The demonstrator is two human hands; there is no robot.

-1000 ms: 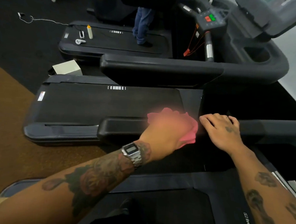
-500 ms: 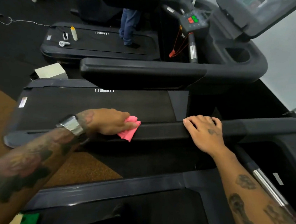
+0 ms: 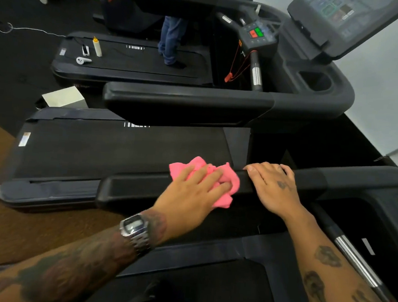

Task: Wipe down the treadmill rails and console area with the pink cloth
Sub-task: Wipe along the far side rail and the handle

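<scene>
A crumpled pink cloth [image 3: 228, 176] lies on the black left side rail [image 3: 131, 188] of the treadmill I stand on. My left hand [image 3: 195, 195] presses flat on the cloth with fingers spread and straight. My right hand [image 3: 273, 186] rests palm down on the same rail, just right of the cloth, fingers draped over the rail's top. The console area [image 3: 377, 210] of this treadmill is at the far right, mostly out of frame.
A neighbouring treadmill's belt [image 3: 113, 149] and its rail [image 3: 184, 105] and console [image 3: 339, 21] lie beyond. A person in jeans [image 3: 171, 40] stands on a third treadmill, where a bottle [image 3: 97, 47] and a controller [image 3: 83, 60] lie. A chrome handle [image 3: 355, 261] is at the right.
My left hand slid the cloth rightward along the rail, back next to my right hand. The right hand stayed in place on the rail.
</scene>
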